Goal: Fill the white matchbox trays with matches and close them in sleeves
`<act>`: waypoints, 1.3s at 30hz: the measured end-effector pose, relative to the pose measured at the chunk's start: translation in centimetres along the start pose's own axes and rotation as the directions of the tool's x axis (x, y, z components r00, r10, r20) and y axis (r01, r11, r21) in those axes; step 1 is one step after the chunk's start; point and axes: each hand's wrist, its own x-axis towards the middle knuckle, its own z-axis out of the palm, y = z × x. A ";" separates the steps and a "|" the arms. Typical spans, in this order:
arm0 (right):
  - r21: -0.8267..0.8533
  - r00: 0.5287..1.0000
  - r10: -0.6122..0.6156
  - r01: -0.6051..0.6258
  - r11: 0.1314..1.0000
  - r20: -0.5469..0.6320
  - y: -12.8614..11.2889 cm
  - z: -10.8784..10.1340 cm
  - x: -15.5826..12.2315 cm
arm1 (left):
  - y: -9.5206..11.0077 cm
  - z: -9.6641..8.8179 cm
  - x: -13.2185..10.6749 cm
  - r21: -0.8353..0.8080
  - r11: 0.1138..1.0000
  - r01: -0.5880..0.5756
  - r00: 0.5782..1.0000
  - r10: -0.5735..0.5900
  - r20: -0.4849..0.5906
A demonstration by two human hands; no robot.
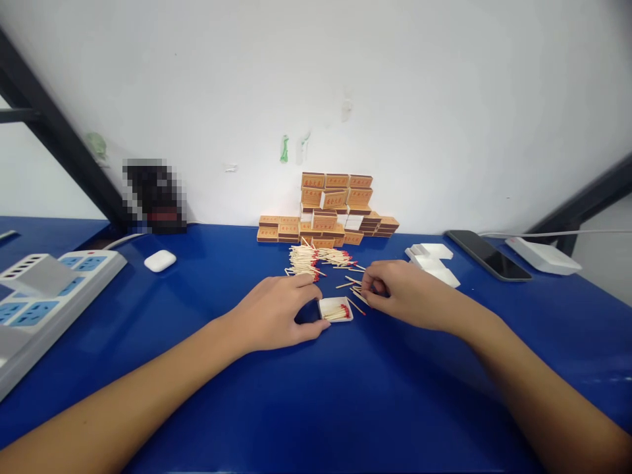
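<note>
My left hand [276, 313] steadies a small white matchbox tray [326, 305] between its thumb and forefinger. Inside the tray lies a thin layer of red-tipped matches [338, 313], heads toward the right. Just to the right of it, my right hand [402, 289] is closed in a pinch on loose matches [356, 291] at the table surface; the fingers hide how many they hold. A single match [356, 307] lies beside the tray's right edge. Behind my left hand is a larger heap of matches [302, 260], with more matches [333, 257] spread to its right.
Orange matchboxes [320, 227] are stacked against the wall. White empty trays [434, 263], a phone [488, 255] and a white box [543, 255] lie on the right. A power strip [64, 289] and a white earbud case [160, 261] are on the left of the blue table [316, 408].
</note>
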 end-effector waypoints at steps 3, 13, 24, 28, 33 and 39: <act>0.020 1.000 -0.008 0.008 1.000 -0.002 -0.2 0.0 0.0 | 0.0 0.0 0.1 -0.002 1.000 0.002 1.000 -0.002 0.000; 0.055 0.993 0.039 -0.045 0.997 0.109 -0.3 0.3 0.0 | -0.1 0.2 0.0 0.001 1.000 -0.001 1.000 0.001 0.000; 0.185 0.987 -0.151 0.159 0.970 -0.058 -1.6 0.4 0.1 | 0.0 0.1 0.0 0.000 1.000 -0.003 1.000 0.003 0.007; 0.189 0.973 -0.212 0.226 0.956 -0.087 -3.0 1.3 -0.1 | 0.0 0.2 0.0 0.015 1.000 -0.014 1.000 0.014 0.000; 0.095 0.969 -0.241 0.245 0.965 -0.045 -3.4 1.8 -0.2 | 0.0 0.1 0.1 0.005 1.000 -0.010 1.000 0.010 0.002; 0.087 0.969 -0.245 0.246 0.965 -0.027 -3.4 1.2 -0.3 | 0.1 0.1 0.1 0.004 1.000 -0.004 1.000 0.004 0.003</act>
